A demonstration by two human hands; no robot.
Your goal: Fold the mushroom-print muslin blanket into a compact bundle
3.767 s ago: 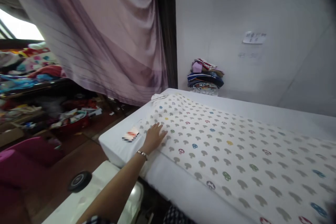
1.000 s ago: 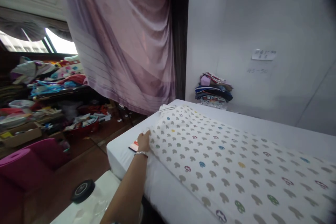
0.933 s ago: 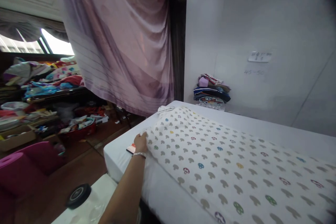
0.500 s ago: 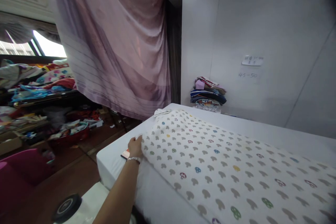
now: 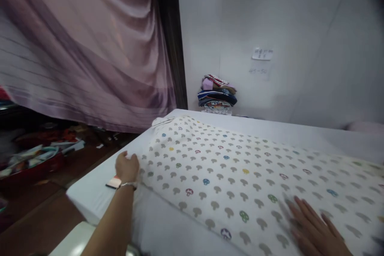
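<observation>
A white cloth printed with grey and coloured mushrooms (image 5: 216, 160) lies spread over the white table (image 5: 93, 180). Just beside the cloth's left edge is my left hand (image 5: 127, 167), thumb and forefinger apart, with no cloth visible between them; its other fingers are partly hidden. A bracelet (image 5: 128, 185) circles that wrist. My right hand (image 5: 315, 228) rests flat on the cloth at the lower right, fingers extended and slightly blurred. Close to my left wrist, a small flat orange and black item (image 5: 114, 182) lies on the tabletop.
Folded textiles (image 5: 217, 94) are stacked against the white wall (image 5: 240, 16) behind the table. A pinkish curtain (image 5: 99, 48) hangs at the back left. Beyond the table's left edge, a red tub (image 5: 51, 166) of assorted items stands on the floor. Paper labels (image 5: 262, 54) are on the wall.
My left hand has loosened from the cloth's edge and its thumb and forefinger have parted. My right hand has come into view on the cloth. The view has turned right.
</observation>
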